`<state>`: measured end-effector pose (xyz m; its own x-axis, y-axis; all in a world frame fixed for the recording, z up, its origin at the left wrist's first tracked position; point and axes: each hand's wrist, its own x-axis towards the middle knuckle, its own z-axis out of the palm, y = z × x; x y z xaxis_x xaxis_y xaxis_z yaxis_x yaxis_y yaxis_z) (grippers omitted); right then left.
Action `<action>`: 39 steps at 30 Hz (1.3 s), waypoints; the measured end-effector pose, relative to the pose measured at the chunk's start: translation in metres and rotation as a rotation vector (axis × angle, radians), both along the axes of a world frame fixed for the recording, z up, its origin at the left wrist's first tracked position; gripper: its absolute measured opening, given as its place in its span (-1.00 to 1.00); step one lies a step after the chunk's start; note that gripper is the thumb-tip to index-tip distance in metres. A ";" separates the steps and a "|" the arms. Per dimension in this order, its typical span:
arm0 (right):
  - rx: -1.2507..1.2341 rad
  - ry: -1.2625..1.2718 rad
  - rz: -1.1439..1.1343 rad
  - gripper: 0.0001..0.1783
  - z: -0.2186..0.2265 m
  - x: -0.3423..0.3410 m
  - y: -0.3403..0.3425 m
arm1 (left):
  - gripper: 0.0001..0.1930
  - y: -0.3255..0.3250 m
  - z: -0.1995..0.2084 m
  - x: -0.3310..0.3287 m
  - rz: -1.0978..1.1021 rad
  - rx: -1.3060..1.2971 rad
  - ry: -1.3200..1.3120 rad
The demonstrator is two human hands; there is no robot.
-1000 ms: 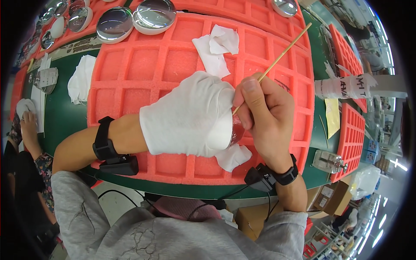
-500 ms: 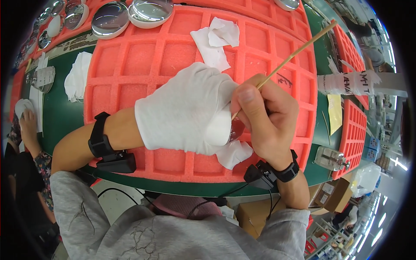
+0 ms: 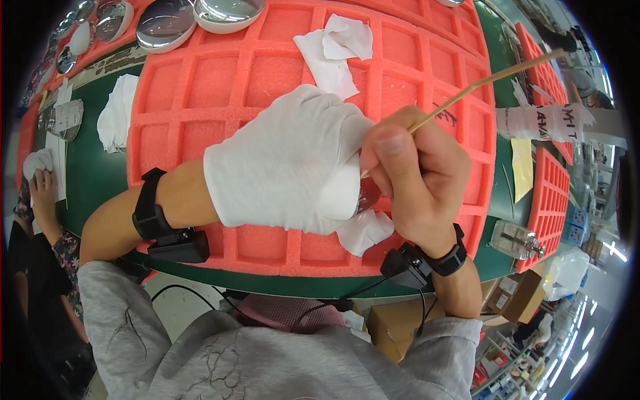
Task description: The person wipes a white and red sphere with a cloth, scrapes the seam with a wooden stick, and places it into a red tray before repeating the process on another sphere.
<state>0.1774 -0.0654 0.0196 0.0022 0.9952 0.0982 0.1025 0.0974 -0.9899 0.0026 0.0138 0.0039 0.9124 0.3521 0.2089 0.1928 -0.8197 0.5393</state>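
My left hand (image 3: 287, 163), in a white cloth glove, is closed around a thick glass lens (image 3: 368, 198). Its smooth white edge and a strip of glossy, reddish-looking face show beyond the glove; the rest is hidden. Between the bare thumb and fingers of my right hand (image 3: 417, 173) is pinched a thin wooden stick (image 3: 443, 107). The stick's lower tip meets the lens near its white edge, while its upper part slants up to the right with a bend partway. A white cloth piece (image 3: 365, 232) lies just below the lens.
Beneath my hands is a red foam tray (image 3: 213, 87) with square pockets. White cloths (image 3: 330, 63) lie on it. Large glass domes (image 3: 229, 13) rest at the upper left. A glass bottle (image 3: 512, 240) stands at the right; another person's hand (image 3: 43, 190) is at far left.
The stick now bends partway along, where it was straight, and its upper end has swung lower to the right. My right hand has shifted slightly right. My left hand keeps its hold.
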 end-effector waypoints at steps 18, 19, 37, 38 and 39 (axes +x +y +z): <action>0.336 -0.197 0.155 -0.79 -0.008 0.008 0.003 | -0.44 0.001 0.003 0.001 -0.007 -0.061 0.016; 0.358 -0.210 0.186 -0.79 -0.008 0.009 0.003 | -0.44 0.002 0.004 0.001 -0.006 -0.074 0.003; 0.399 -0.259 0.235 -0.76 -0.007 0.011 0.007 | -0.81 -0.001 0.011 0.011 0.056 -0.170 -0.155; 0.436 -0.297 0.282 -0.76 -0.007 0.012 0.008 | -0.81 -0.001 0.012 0.011 0.054 -0.170 -0.153; 0.472 -0.334 0.328 -0.75 -0.007 0.013 0.008 | -0.80 -0.002 0.013 0.010 0.057 -0.169 -0.153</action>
